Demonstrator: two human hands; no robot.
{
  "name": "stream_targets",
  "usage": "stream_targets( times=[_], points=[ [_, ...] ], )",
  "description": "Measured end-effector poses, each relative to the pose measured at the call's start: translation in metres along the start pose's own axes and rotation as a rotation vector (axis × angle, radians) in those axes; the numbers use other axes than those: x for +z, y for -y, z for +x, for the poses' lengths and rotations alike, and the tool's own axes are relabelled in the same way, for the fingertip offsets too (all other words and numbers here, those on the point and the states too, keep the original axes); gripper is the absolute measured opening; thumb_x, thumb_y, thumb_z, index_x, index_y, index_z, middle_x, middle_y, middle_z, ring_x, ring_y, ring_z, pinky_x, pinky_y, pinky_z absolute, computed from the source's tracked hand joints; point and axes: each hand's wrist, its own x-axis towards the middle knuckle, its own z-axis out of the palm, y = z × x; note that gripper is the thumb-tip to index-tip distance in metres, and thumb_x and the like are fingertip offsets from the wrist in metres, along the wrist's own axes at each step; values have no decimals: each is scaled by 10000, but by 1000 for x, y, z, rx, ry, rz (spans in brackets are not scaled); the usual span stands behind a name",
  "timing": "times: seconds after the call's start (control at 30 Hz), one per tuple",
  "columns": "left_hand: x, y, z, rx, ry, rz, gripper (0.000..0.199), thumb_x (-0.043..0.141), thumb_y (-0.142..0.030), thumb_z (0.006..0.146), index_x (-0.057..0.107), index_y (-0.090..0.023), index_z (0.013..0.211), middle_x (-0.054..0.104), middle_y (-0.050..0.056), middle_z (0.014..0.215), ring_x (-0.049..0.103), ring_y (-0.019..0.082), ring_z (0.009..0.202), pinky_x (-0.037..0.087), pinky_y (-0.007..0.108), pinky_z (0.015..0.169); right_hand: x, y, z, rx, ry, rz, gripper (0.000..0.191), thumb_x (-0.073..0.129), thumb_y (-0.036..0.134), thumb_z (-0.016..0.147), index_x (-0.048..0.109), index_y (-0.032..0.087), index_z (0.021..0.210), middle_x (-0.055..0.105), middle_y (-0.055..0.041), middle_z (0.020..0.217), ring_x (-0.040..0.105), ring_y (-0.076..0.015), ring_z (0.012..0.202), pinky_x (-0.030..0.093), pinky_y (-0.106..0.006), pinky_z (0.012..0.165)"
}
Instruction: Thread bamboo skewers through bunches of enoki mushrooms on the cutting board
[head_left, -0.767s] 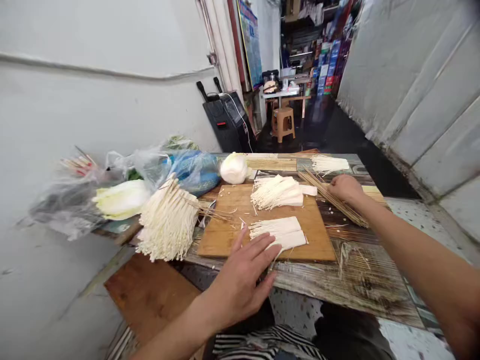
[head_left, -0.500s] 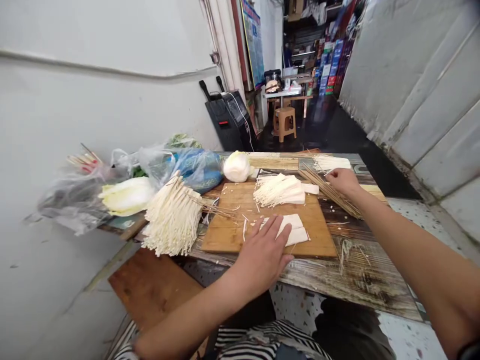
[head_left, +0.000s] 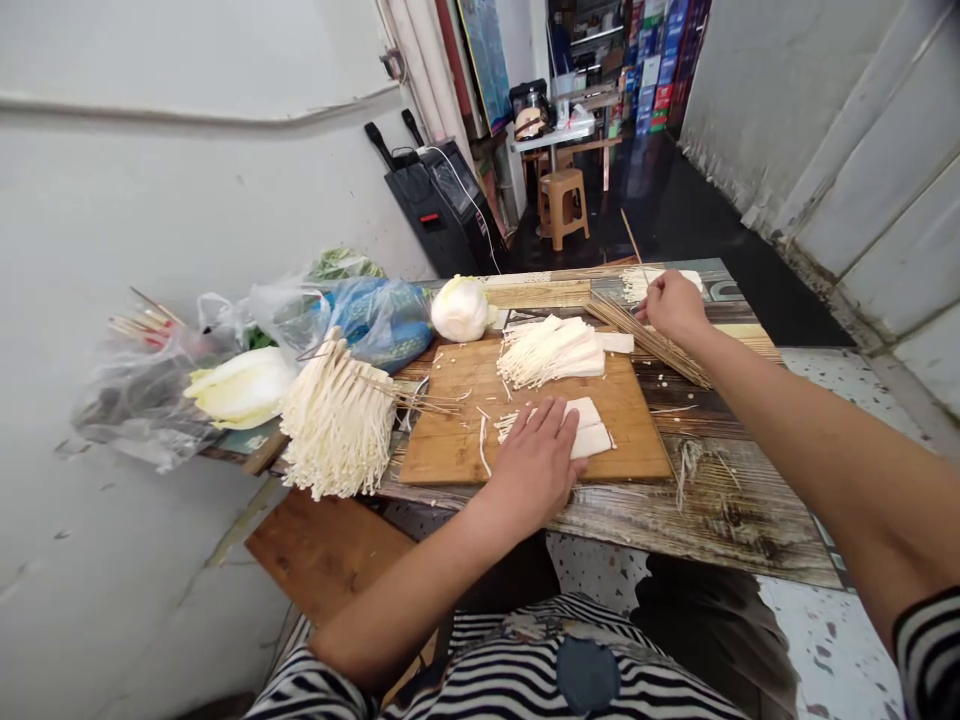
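My left hand (head_left: 536,455) lies flat, fingers stretched out, on a small bundle of enoki mushrooms (head_left: 589,428) at the front of the wooden cutting board (head_left: 450,420). Behind it on the board rests a second enoki bundle (head_left: 551,352). My right hand (head_left: 673,305) pinches a thin wooden skewer (head_left: 632,240), which points up and away. Just below that hand is a pile of bamboo skewers (head_left: 660,348). More enoki (head_left: 637,283) lies beyond the right hand. A large heap of skewered enoki (head_left: 337,425) sits left of the board.
A round cabbage piece (head_left: 460,310) stands behind the board. Farther left are a cut napa cabbage (head_left: 244,388), a blue bag (head_left: 382,320) and clear plastic bags (head_left: 150,400). Beyond the wood-patterned table (head_left: 720,510) are a black case (head_left: 450,205) and a plastic stool (head_left: 564,205).
My right hand has lifted slightly off the skewer pile with one skewer, now tilted upward. My left hand stays on the front enoki bundle. The camera view has tipped downward.
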Motion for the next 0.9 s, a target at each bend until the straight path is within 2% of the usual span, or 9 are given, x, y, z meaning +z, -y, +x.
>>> stream_targets(
  times=[0.1,0.2,0.23,0.3,0.4,0.47,0.53,0.63,0.9],
  points=[
    [3,2,3,29,25,-3,519,409,-349,981,410,-92,1432,358,123,1526,322,262,1417,249,438,1188,-14,21,-22,-147,-192,251,246,308,207,984,484,128,1136,678,-92,998,660,-101,775,507,-234,722],
    [7,4,4,60,26,-19,502,389,-337,987,419,-91,1424,389,117,1511,347,253,1404,246,425,1191,-44,42,-68,-283,-301,474,149,380,244,960,489,176,1036,654,-33,890,601,-66,656,500,-202,612],
    [8,5,5,62,15,-25,509,386,-347,988,412,-92,1428,382,116,1515,341,250,1408,242,422,1193,-55,45,-90,-315,-337,512,119,416,256,942,502,193,995,631,-7,801,550,-70,565,466,-205,502],
    [12,5,4,47,-22,-34,557,393,-395,983,382,-80,1443,340,125,1535,297,255,1429,225,424,1199,-71,43,-144,-353,-260,410,190,437,316,948,553,208,1052,611,18,717,503,-79,470,425,-228,420],
    [17,4,3,8,-71,-31,694,424,-495,953,324,-35,1463,276,163,1554,233,285,1451,200,441,1205,-75,18,-238,-401,-219,16,355,539,267,900,581,209,1248,620,58,585,505,-84,410,447,-217,433],
    [22,3,2,0,-70,-24,712,409,-509,953,310,-29,1469,269,172,1554,232,293,1450,200,445,1203,-65,-7,-292,-491,-127,-84,362,496,239,927,583,194,1275,703,19,692,590,-101,460,464,-205,421],
    [25,2,2,6,-63,-16,665,366,-478,973,312,-41,1472,271,162,1556,233,283,1451,198,440,1203,-51,-27,-331,-523,-108,-109,347,496,199,930,592,184,1263,737,-45,981,706,-133,747,559,-197,629],
    [28,1,2,11,-69,-1,608,328,-416,990,314,-47,1473,279,151,1554,239,265,1451,200,427,1204,-34,-43,-356,-547,-82,-140,387,508,139,922,555,154,1306,708,-76,1105,705,-118,861,550,-163,746],
    [30,1,2,13,-108,9,549,300,-332,996,333,-35,1457,324,151,1535,280,253,1436,228,420,1195,-23,-41,-361,-566,-67,-127,380,503,98,907,586,117,1278,733,-71,1006,708,-126,790,559,-177,711]
  ],
)
